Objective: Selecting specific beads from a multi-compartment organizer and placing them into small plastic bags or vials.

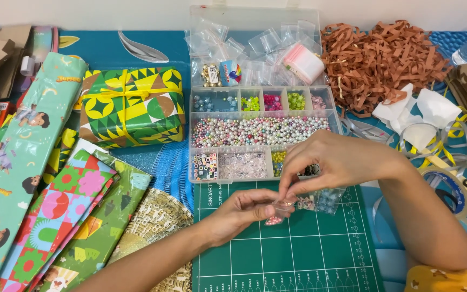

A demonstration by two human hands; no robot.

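Pinching the mouth of a small clear plastic zip bag of pink beads (277, 212), the left hand (241, 212) and the right hand (333, 162) meet over the dark green gridded cutting mat (298, 254). The left hand's fingers are closed on the bag's lower edge from below; the right hand's fingertips are clamped on its top edge from above, so the bag hangs between them, just above the mat. Doing this well seems to call for keeping the opening level and the bag low over the mat, so any bead that slips out lands on the mat rather than rolling off the bench.

Just beside the right hand, a second clear bag of pale blue and grey beads (325, 200) lies on the mat. Behind the hands sits a clear plastic compartment box of beads (260, 132), its long middle tray full of pastel pearl beads, smaller cells holding green, pink and letter beads, and its open lid stuffed with empty little bags.

To the left rest a green and yellow gift-wrapped box tied with yellow ribbon (132, 105) and folded sheets of patterned wrapping paper (55, 216). Far right, a heap of brown shredded paper (385, 62) and curls of ribbon lie on the bench.
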